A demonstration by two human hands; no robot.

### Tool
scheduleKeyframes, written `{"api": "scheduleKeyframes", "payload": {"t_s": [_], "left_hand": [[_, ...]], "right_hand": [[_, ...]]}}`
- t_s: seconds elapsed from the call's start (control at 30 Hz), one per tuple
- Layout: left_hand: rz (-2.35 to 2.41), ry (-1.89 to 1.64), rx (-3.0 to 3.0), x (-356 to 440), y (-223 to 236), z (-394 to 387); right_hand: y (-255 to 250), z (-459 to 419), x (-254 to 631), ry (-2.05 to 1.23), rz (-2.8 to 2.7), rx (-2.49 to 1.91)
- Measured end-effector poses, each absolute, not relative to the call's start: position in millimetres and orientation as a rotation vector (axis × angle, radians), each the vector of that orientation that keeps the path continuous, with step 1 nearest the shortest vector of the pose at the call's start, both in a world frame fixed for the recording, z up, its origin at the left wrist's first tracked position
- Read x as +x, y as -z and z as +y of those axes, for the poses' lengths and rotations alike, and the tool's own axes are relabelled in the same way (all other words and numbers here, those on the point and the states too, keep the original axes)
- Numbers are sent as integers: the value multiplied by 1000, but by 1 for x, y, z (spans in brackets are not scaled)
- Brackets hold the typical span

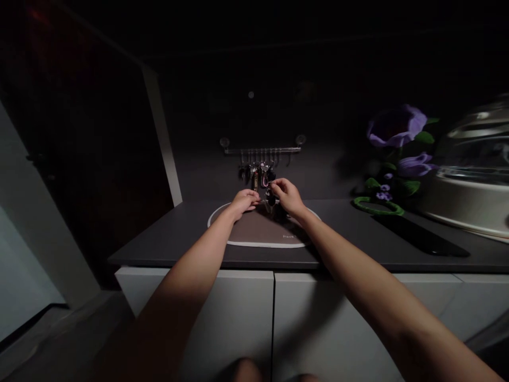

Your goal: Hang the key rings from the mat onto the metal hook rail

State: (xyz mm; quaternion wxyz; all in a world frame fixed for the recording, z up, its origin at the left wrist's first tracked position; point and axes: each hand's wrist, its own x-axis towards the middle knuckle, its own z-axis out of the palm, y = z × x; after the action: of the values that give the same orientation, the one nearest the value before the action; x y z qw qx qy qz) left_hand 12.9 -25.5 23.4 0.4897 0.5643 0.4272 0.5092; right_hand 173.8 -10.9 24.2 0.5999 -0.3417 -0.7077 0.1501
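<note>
My right hand [287, 195] pinches the top of a bunch of keys [271, 200], which dangles below the fingertips, with a dark round piece among them. Just left of it, my left hand [243, 202] has its fingertips drawn together at the edge of the bunch. What lies between those fingertips is too small to make out. Behind and above both hands, more key rings and key fobs [255, 179] hang from hooks on a clear rail [262, 150] fixed to the dark wall. Under the hands lies a brown oval mat [258, 231] with a pale rim.
The dark countertop [178, 233] ends in a front edge above white cabinet doors [238, 313]. To the right stand purple flowers [397, 127] with a green ring base, a flat black slab [423, 236] and a large cream, clear-domed container [473, 185]. A doorway opens at left.
</note>
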Motion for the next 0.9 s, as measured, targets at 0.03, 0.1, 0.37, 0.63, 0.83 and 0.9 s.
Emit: {"api": "scheduleKeyframes", "payload": {"t_s": [0.03, 0.1, 0.37, 0.63, 0.83, 0.9], "left_hand": [[1065, -1254, 1390, 14, -23, -25], [1073, -1301, 1411, 16, -21, -23], [929, -1444, 1523, 22, -14, -16], [922, -1480, 1568, 27, -10, -15], [935, -1436, 1587, 30, -10, -17], [939, -1430, 1593, 31, -9, -17]], "right_hand": [[-25, -12, 174, -340, -1643, -799], [-26, -13, 175, -346, -1636, -808], [-36, -10, 177, -616, -1433, -754], [-61, 15, 184, -600, -1351, -787], [-80, 44, 191, -489, -1218, -887], [-86, 53, 193, -370, -1246, -936]]}}
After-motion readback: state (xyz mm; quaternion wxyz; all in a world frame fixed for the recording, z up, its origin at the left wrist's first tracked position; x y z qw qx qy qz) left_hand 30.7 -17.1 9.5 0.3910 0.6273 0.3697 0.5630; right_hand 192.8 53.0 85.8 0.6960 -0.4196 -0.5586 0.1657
